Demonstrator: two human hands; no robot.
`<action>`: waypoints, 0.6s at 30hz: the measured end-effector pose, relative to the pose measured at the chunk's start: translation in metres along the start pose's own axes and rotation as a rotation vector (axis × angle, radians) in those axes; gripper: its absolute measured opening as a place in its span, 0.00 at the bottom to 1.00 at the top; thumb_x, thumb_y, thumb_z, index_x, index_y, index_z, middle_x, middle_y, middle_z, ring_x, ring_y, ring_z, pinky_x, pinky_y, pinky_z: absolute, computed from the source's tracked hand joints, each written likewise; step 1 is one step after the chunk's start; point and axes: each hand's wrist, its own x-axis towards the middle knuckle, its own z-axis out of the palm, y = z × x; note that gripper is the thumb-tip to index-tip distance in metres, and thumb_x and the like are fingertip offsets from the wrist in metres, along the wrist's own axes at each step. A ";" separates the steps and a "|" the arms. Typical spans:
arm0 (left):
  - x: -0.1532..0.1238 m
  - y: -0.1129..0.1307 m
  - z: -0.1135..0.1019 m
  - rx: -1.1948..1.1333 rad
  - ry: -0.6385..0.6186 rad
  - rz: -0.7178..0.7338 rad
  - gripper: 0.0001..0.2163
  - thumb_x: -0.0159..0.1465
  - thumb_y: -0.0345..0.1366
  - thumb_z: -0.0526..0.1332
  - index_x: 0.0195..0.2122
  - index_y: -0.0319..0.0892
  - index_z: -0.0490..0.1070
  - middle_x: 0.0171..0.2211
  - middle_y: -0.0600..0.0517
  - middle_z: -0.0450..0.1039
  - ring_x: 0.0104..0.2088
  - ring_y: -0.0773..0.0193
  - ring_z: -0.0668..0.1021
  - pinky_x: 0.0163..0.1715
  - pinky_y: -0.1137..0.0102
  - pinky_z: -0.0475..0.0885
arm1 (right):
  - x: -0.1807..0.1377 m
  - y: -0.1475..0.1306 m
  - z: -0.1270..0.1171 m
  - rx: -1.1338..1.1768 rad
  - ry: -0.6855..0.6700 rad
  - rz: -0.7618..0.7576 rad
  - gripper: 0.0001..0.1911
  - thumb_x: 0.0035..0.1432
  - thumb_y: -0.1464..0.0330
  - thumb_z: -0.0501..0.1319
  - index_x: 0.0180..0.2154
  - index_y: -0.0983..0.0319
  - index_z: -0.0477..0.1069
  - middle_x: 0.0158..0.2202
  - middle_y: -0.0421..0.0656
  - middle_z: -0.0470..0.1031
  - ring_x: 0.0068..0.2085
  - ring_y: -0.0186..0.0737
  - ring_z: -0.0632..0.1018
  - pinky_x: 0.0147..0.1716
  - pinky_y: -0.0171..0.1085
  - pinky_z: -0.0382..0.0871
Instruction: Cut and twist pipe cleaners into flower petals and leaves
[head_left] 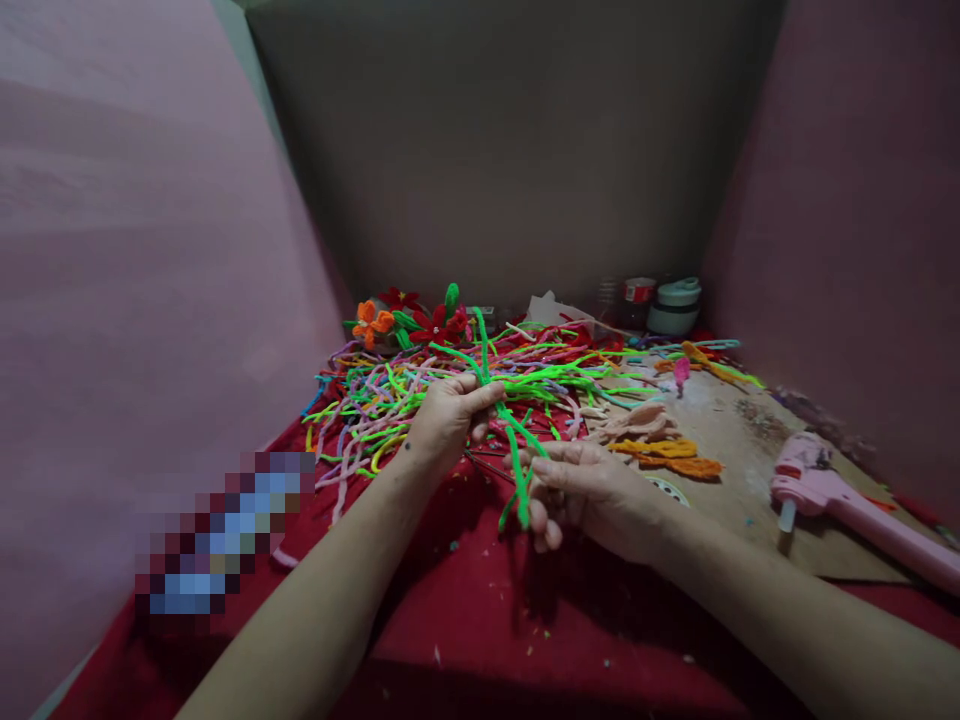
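Green pipe cleaners (517,470) cross between my two hands above the red cloth. My left hand (457,410) pinches them near their middle, thumb on top, with loose ends sticking up beyond it. Lower and to the right, my right hand (570,490) has its fingers closed around the lower strands, whose ends hang past the fingertips. Behind both hands spreads a heap of loose pipe cleaners (390,400) in pink, purple, green and yellow. Whether the green strands are twisted together at the left fingers cannot be made out.
A pink glue gun (810,480) lies on a board (739,490) at the right, near orange pipe-cleaner loops (667,460). Pipe-cleaner flowers (373,323) and a lidded container (673,306) stand at the back. A blurred-out item (232,540) lies left on the red cloth (480,620).
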 end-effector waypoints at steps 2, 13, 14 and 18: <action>-0.003 0.000 0.006 -0.028 -0.051 -0.024 0.14 0.51 0.38 0.64 0.18 0.39 0.59 0.10 0.61 0.57 0.09 0.78 0.58 0.10 0.78 0.51 | 0.001 -0.002 -0.001 0.060 0.012 -0.047 0.11 0.54 0.63 0.58 0.31 0.65 0.66 0.26 0.45 0.76 0.23 0.35 0.75 0.27 0.35 0.67; -0.014 -0.009 0.027 -0.038 -0.148 -0.142 0.15 0.49 0.38 0.66 0.16 0.38 0.61 0.10 0.59 0.59 0.10 0.76 0.61 0.10 0.78 0.54 | 0.011 0.003 -0.007 0.073 0.336 -0.154 0.06 0.46 0.68 0.63 0.26 0.65 0.70 0.21 0.39 0.72 0.22 0.31 0.71 0.25 0.33 0.65; -0.014 -0.009 0.027 -0.038 -0.159 -0.155 0.14 0.50 0.39 0.66 0.17 0.37 0.63 0.11 0.59 0.60 0.10 0.76 0.62 0.10 0.78 0.54 | 0.011 0.003 -0.007 0.070 0.354 -0.150 0.05 0.46 0.68 0.63 0.26 0.65 0.70 0.21 0.39 0.72 0.21 0.31 0.71 0.23 0.33 0.64; -0.013 -0.009 0.025 -0.108 -0.208 -0.157 0.11 0.54 0.41 0.62 0.28 0.37 0.69 0.13 0.57 0.64 0.13 0.74 0.65 0.13 0.78 0.58 | 0.010 -0.002 -0.005 0.006 0.389 -0.132 0.07 0.46 0.68 0.61 0.25 0.65 0.70 0.18 0.39 0.71 0.17 0.30 0.69 0.19 0.31 0.63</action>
